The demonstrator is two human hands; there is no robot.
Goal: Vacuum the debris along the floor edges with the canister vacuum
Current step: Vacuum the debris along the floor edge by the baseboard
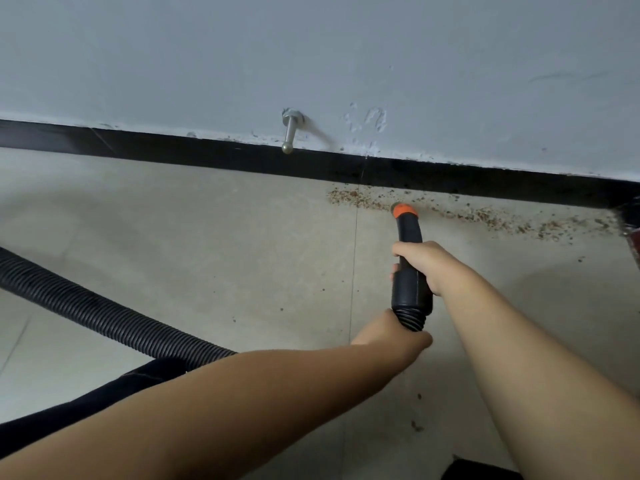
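Observation:
A black vacuum nozzle [410, 237] with an orange tip [404, 211] points at a band of brown debris [485, 214] lying on the floor along the black baseboard [207, 155]. The tip sits in the debris, right of the crumbs at the band's left end. My right hand [424, 265] grips the rigid black handle. Just below, my left hand [398, 336] holds the ribbed hose where it joins the handle. The corrugated hose [104, 317] runs off to the left edge.
A metal door stop [289, 133] sticks out of the grey wall above the baseboard. Scattered crumbs [417, 426] lie on the beige tiles near me. A dark object [632, 216] stands at the right edge in the corner. Dark fabric [138, 379] shows beneath my left arm.

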